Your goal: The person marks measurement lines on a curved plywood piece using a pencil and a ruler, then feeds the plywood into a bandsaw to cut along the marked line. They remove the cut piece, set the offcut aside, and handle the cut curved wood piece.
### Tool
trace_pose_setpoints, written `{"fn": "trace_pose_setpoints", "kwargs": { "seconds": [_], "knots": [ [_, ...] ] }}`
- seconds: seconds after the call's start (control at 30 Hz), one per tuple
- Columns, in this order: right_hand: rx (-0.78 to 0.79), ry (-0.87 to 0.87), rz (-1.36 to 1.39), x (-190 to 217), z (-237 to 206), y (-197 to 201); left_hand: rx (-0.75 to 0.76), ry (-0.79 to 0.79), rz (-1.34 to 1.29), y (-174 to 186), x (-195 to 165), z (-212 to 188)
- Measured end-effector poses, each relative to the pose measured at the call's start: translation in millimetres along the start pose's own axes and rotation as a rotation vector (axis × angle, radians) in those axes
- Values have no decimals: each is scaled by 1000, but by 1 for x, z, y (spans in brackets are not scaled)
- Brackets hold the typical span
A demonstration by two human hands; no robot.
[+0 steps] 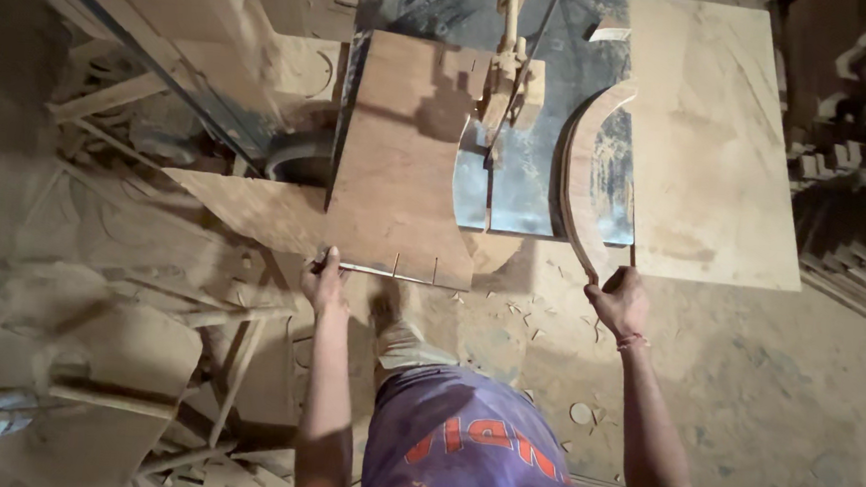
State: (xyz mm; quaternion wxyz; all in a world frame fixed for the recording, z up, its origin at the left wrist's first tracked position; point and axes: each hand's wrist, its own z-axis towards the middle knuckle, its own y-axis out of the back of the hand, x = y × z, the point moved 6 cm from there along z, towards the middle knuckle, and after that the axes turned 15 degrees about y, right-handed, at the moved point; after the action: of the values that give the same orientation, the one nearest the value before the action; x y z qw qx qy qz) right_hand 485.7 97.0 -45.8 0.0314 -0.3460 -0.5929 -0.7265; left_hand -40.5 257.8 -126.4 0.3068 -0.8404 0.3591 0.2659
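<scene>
Plywood panel (403, 161) lies on the band saw bench (522, 184), left hand (323, 282) gripping its near corner, right hand (618, 297) clasping the curved offcut (582, 182); a slip could swing either piece into the blade (491, 162).

Packages: none in sight anywhere on the saw table or the floor around it.
Labels: none to be seen on any surface.
Signs: none in view.
Screens: none showing.
</scene>
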Motion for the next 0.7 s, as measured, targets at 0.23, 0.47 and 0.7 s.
{"fn": "trace_pose_setpoints", "kwargs": {
  "seconds": [0.23, 0.47, 0.7],
  "knots": [
    [31, -50, 1, -23, -34, 17, -164, -460, 407, 12, 20, -52],
    [-23, 39, 47, -46, -80, 43, 513, -937, 779, -89, 110, -201],
    [9, 183, -166, -31, -156, 123, 1171, -1317, 1257, -220, 169, -340]
  ]
}}
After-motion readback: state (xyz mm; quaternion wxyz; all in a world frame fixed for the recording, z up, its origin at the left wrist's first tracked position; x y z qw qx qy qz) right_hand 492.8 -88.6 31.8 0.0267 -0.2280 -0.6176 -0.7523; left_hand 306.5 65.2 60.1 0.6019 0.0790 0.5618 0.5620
